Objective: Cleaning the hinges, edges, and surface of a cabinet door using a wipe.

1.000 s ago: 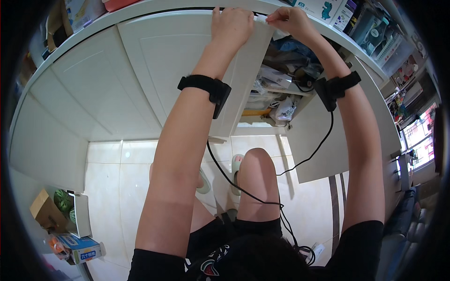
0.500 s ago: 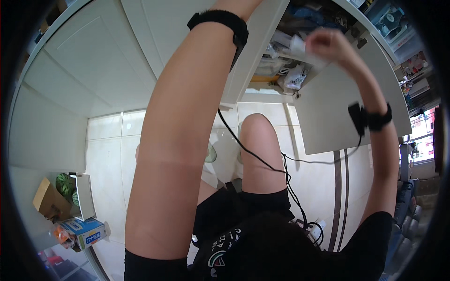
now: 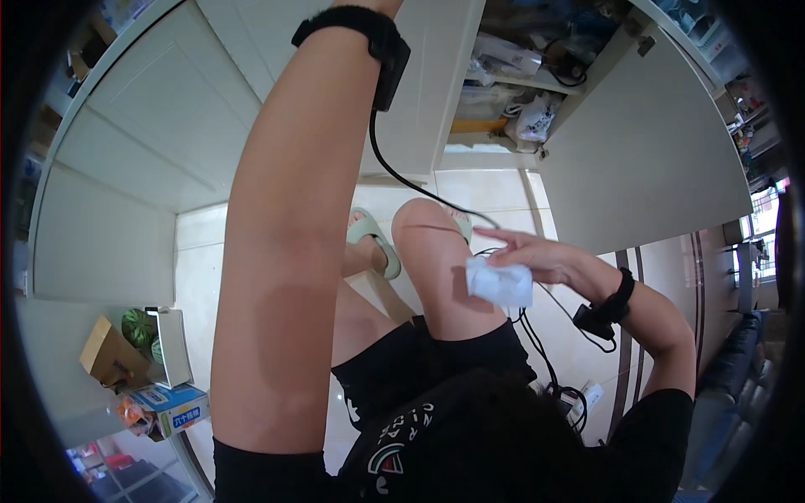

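My right hand [image 3: 537, 258] is over my right knee, gripping a small whitish packet [image 3: 501, 283] that could be soft wrapping or paper; its kind is unclear. The index finger points outward while the thumb and other fingers press on the packet. My left forearm [image 3: 281, 210] stretches up across the view, and the left hand lies beyond the top edge. Past my knees is an open cabinet [image 3: 516, 151], with bundled goods and a white plastic bag [image 3: 532, 119] on its shelves.
The open cabinet door [image 3: 646, 159] stands at the right. Black cables [image 3: 537, 360] run from my wrist bands to a white power strip [image 3: 587, 401] on the tiled floor. At the left are a blue carton [image 3: 172, 409], a cardboard box [image 3: 113, 352] and watermelons [image 3: 138, 327].
My right hand has come back from the cabinet shelf toward my lap, carrying the whitish packet. My left forearm has shifted slightly left and up.
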Motion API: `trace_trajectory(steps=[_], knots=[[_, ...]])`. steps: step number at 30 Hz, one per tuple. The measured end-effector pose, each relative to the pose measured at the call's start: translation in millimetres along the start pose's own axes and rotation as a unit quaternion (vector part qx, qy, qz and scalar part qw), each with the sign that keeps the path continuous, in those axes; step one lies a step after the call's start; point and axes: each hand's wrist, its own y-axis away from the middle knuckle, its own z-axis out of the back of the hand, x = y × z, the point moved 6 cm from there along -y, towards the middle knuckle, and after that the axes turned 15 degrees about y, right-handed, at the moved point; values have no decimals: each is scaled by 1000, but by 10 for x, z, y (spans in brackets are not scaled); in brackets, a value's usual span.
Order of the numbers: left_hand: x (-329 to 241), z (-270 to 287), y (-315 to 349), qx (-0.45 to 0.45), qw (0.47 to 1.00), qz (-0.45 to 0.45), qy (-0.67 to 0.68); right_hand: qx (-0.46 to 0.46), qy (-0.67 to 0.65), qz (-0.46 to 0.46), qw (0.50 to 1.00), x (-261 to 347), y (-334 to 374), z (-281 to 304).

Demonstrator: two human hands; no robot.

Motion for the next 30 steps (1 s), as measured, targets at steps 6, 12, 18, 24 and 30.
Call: trace_trajectory(steps=[6,12,18,24,30], knots=[[-22,-10,76,1,998,-41,54,-264,88,126,952,686,330,975],[-14,55,80,35,998,-32,39,-357,209,207,887,1691,838,1051],[-54,53,168,7,997,-74,29,-273,425,54,861,1754,967,487],[-134,246,331,-10,995,-99,27,-394,498,203,745,2556,1505,196],[-279,461,560,-3,989,-120,87,-600,313,549,491,3102,1694,466]])
